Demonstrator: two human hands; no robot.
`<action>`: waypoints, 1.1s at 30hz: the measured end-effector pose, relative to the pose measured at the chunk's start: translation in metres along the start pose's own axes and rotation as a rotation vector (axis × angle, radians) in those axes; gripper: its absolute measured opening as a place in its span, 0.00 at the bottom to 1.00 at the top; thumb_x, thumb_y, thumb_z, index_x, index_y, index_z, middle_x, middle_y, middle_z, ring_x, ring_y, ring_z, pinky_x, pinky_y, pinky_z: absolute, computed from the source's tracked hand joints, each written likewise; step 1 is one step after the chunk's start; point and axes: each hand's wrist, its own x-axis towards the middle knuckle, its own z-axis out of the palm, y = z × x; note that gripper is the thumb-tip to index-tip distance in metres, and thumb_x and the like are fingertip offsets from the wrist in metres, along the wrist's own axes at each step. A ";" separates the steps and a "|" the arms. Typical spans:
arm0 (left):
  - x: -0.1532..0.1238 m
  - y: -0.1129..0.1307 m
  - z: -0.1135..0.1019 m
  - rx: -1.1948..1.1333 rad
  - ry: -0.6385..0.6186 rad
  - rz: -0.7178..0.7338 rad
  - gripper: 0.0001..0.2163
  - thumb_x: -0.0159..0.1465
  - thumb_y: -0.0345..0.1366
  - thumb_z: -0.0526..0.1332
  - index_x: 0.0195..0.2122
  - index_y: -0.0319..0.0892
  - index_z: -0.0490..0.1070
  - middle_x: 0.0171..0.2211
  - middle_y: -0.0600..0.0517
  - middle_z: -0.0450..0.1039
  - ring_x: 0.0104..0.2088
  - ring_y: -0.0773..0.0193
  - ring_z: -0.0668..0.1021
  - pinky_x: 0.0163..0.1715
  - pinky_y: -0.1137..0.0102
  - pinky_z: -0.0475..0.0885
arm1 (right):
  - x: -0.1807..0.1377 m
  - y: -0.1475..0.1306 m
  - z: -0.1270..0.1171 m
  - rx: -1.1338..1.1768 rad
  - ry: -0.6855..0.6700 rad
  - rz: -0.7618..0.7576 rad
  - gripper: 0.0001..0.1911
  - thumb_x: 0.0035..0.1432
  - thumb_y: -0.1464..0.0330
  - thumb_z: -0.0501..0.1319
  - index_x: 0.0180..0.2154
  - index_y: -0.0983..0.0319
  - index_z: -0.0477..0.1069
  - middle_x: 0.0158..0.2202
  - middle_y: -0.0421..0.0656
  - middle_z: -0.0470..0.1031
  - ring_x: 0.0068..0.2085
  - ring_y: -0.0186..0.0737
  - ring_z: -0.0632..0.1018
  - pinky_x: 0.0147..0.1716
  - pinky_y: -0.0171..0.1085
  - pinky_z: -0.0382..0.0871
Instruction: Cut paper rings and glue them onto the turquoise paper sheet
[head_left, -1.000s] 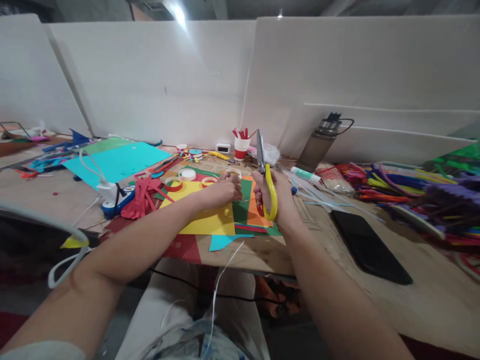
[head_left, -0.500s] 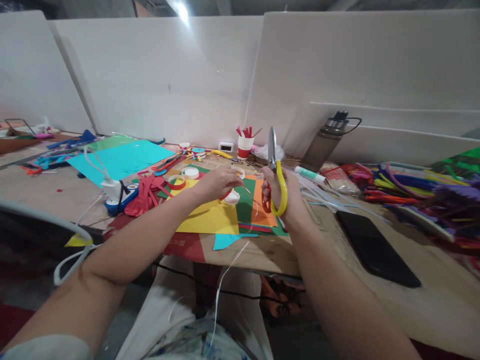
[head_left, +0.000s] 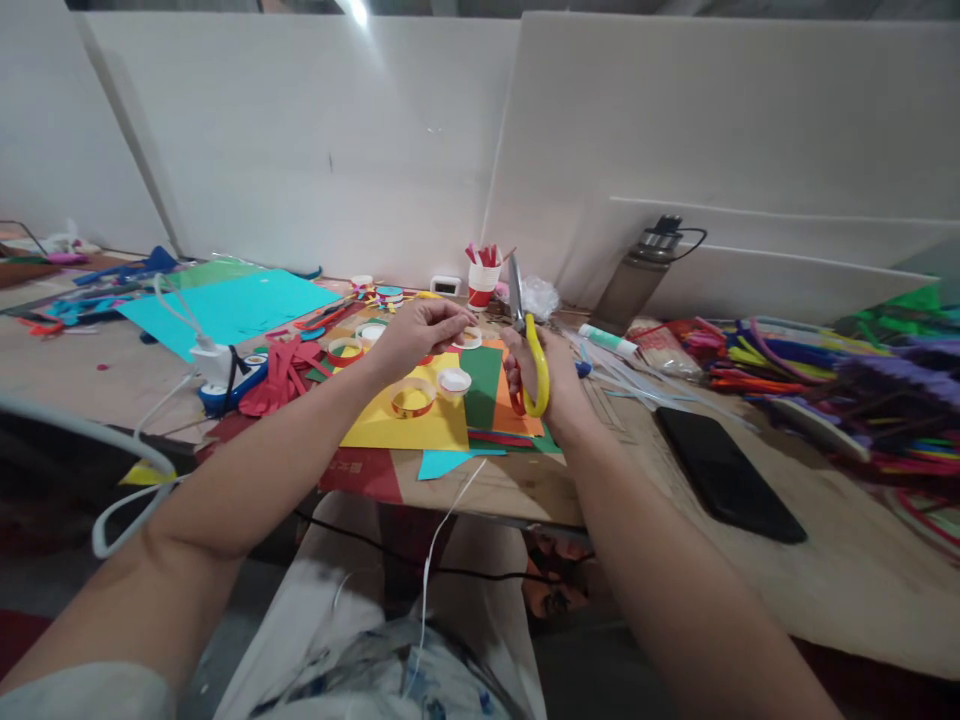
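Has raised the bare left hand (head_left: 429,330) from over the right part of the flat yellow paper sheet (head_left: 446,433) to around its far edge. Now leaves in view an open red-and-yellow ring (head_left: 412,410) on previously bare yellow, and fully uncovers a small round white dish (head_left: 454,381) by the sheet's right edge.

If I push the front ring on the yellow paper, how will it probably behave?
The ring is probably light and may bend when squeezed, since its wall looks thin and its middle open. It would likely slide over the yellow paper rather than roll, because it lies flat.
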 end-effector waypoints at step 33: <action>-0.015 0.030 0.004 0.114 -0.795 -0.115 0.18 0.55 0.53 0.67 0.33 0.42 0.80 0.24 0.46 0.78 0.25 0.62 0.78 0.26 0.68 0.72 | -0.006 -0.010 0.001 0.006 -0.011 -0.062 0.11 0.59 0.61 0.61 0.31 0.59 0.64 0.17 0.33 0.64 0.14 0.28 0.64 0.11 0.28 0.58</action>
